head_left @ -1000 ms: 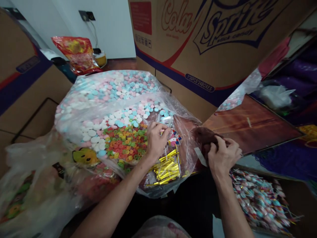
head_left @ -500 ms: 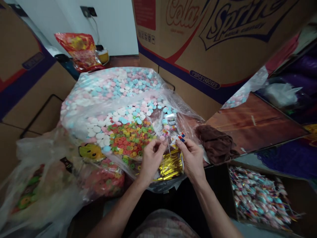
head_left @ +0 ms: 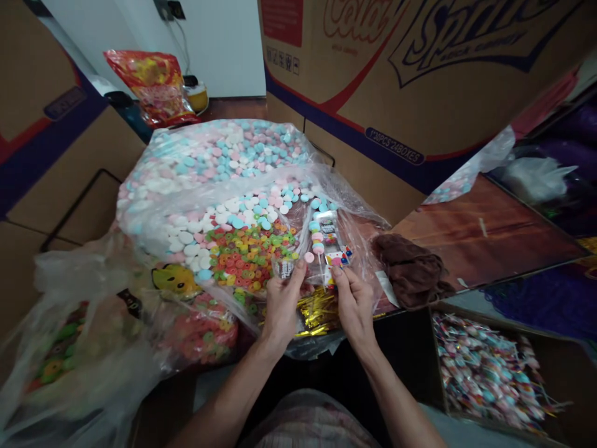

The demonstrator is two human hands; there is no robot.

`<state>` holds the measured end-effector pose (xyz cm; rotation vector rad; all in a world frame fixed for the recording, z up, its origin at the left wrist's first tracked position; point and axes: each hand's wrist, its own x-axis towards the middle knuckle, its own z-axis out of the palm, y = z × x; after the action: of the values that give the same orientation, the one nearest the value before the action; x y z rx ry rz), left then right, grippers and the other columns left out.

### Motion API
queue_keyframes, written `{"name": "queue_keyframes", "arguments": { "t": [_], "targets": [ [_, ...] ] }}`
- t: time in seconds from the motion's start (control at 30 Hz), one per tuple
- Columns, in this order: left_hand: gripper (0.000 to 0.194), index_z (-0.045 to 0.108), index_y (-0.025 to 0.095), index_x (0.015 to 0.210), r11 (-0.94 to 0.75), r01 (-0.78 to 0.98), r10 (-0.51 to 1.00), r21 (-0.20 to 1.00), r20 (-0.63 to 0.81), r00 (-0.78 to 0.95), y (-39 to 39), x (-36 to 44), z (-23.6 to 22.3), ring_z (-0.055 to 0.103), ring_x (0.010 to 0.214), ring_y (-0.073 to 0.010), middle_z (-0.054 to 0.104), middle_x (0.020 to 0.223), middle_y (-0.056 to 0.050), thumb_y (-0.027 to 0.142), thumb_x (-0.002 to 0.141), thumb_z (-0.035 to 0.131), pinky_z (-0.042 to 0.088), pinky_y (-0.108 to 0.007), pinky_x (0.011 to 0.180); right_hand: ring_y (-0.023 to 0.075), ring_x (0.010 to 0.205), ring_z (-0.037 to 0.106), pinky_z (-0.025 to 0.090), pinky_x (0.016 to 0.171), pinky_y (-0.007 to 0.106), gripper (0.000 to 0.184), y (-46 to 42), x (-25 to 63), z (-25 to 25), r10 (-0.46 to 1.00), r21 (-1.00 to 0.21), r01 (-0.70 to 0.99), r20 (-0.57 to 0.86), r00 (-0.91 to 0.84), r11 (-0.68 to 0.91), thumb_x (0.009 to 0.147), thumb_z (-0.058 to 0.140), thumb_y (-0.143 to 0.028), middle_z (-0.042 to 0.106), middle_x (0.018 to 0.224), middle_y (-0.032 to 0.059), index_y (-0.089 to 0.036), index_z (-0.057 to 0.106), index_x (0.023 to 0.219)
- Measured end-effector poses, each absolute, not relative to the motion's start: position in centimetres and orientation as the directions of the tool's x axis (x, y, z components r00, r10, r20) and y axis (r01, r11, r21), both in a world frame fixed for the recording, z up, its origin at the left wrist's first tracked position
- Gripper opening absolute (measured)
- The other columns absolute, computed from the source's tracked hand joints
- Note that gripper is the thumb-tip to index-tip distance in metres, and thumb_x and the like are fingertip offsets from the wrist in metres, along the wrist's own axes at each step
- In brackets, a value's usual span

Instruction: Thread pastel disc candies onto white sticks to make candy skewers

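Observation:
My left hand and my right hand are close together in front of me, both pinched on a small clear printed bag holding a stick of pink and blue round candies. Behind them lies a big clear plastic bag full of pink, white and blue candies, with a heap of coloured ring candies on its near side. A bundle of gold twist ties lies just under my hands.
A brown cloth lies on the wooden board to the right. A box of wrapped lollipops sits at lower right. Large cardboard cartons stand behind, and more candy bags fill the lower left.
My right hand left the brown cloth and came leftwards to meet my left hand. Both hands lifted the small bag with the candy stick off the gold ties.

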<state>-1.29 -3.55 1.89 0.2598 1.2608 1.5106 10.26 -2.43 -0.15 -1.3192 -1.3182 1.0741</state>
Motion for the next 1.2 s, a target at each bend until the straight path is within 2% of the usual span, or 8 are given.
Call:
{"name": "queue_keyframes", "arguments": {
  "t": [0.2, 0.33, 0.47, 0.57, 0.73, 0.87, 1.0, 1.2],
  "targets": [
    [0.035, 0.067, 0.015, 0.078, 0.058, -0.71, 0.786, 0.702, -0.471, -0.401, -4.1, -2.3, 1.6, 0.058, 0.06, -0.0074, 0.067, 0.073, 0.002, 0.031, 0.055, 0.088, 0.047, -0.02, 0.056, 0.0113, 0.061, 0.033, 0.029, 0.057, 0.024, 0.04, -2.4, 10.5, -0.4, 0.997, -0.963, 0.261, 0.078, 0.015, 0.072, 0.093, 0.051, -0.045, 0.036, 0.063, -0.0046, -0.02, 0.042, 0.063],
    [0.031, 0.066, 0.016, 0.08, 0.031, -0.796, 0.758, 0.605, -0.534, -0.376, -3.8, -2.5, 1.5, 0.059, 0.063, -0.0073, 0.068, 0.08, 0.001, 0.032, 0.062, 0.083, 0.041, -0.017, 0.05, 0.0113, 0.062, 0.032, 0.028, 0.058, 0.024, 0.039, -2.7, 10.0, -0.2, 0.995, -0.966, 0.24, 0.097, -0.008, 0.096, 0.093, 0.052, -0.042, 0.034, 0.064, -0.0042, -0.02, 0.041, 0.063],
    [0.034, 0.066, 0.016, 0.082, 0.008, -0.714, 0.775, 0.7, -0.455, -0.438, -3.9, -2.9, 1.4, 0.061, 0.063, -0.0085, 0.068, 0.078, 0.001, 0.045, 0.07, 0.078, 0.044, -0.018, 0.052, 0.0112, 0.06, 0.032, 0.027, 0.055, 0.024, 0.039, -2.6, 10.0, 0.3, 1.0, -0.985, 0.174, 0.017, 0.0, 0.017, 0.091, 0.053, -0.045, 0.035, 0.062, -0.0043, -0.02, 0.042, 0.063],
    [0.04, 0.067, 0.016, 0.086, 0.005, -0.64, 0.796, 0.768, -0.39, -0.462, -4.3, -3.3, 1.2, 0.064, 0.068, -0.0108, 0.071, 0.083, -0.002, 0.051, 0.069, 0.077, 0.049, -0.021, 0.059, 0.0112, 0.06, 0.032, 0.028, 0.054, 0.023, 0.039, -2.3, 10.3, 0.4, 0.999, -0.984, 0.179, 0.0, 0.04, -0.007, 0.089, 0.055, -0.047, 0.036, 0.061, -0.0042, -0.02, 0.044, 0.063],
    [0.035, 0.067, 0.016, 0.081, 0.011, -0.709, 0.82, 0.705, -0.413, -0.397, -4.8, -3.7, 0.9, 0.063, 0.066, -0.0097, 0.07, 0.079, 0.0, 0.044, 0.066, 0.082, 0.051, -0.022, 0.061, 0.0108, 0.058, 0.03, 0.028, 0.053, 0.023, 0.038, -2.1, 10.2, 0.2, 1.0, -0.984, 0.178, 0.001, 0.015, -0.002, 0.089, 0.056, -0.046, 0.035, 0.061, -0.0045, -0.02, 0.046, 0.063],
    [0.03, 0.067, 0.016, 0.078, -0.03, -0.734, 0.761, 0.678, -0.461, -0.457, -4.8, -3.8, 0.9, 0.06, 0.062, -0.0074, 0.068, 0.075, 0.003, 0.03, 0.059, 0.087, 0.048, -0.018, 0.056, 0.0119, 0.061, 0.035, 0.031, 0.057, 0.023, 0.037, -2.2, 9.7, 0.1, 0.998, -0.98, 0.192, 0.057, -0.029, 0.061, 0.088, 0.056, -0.043, 0.038, 0.063, -0.0038, -0.02, 0.046, 0.062],
    [0.03, 0.062, 0.015, 0.066, -0.075, -0.686, 0.74, 0.724, -0.421, -0.525, -4.8, -4.1, 1.3, 0.055, 0.055, -0.0048, 0.06, 0.061, 0.006, 0.036, 0.064, 0.084, 0.042, -0.014, 0.05, 0.0117, 0.061, 0.034, 0.03, 0.056, 0.023, 0.04, -2.4, 9.3, 0.3, 0.997, -0.981, 0.186, 0.049, -0.066, 0.061, 0.088, 0.056, -0.043, 0.036, 0.062, -0.0038, -0.019, 0.043, 0.059],
    [0.034, 0.068, 0.015, 0.077, -0.017, -0.611, 0.791, 0.791, -0.363, -0.492, -5.2, -4.3, 1.1, 0.058, 0.06, -0.0076, 0.065, 0.071, 0.001, 0.046, 0.068, 0.08, 0.047, -0.018, 0.054, 0.0117, 0.061, 0.035, 0.03, 0.056, 0.023, 0.037, -2.3, 9.7, 0.5, 1.0, -0.989, 0.145, -0.013, -0.019, -0.01, 0.089, 0.057, -0.046, 0.041, 0.064, -0.0036, -0.019, 0.049, 0.065]
  ]
}}
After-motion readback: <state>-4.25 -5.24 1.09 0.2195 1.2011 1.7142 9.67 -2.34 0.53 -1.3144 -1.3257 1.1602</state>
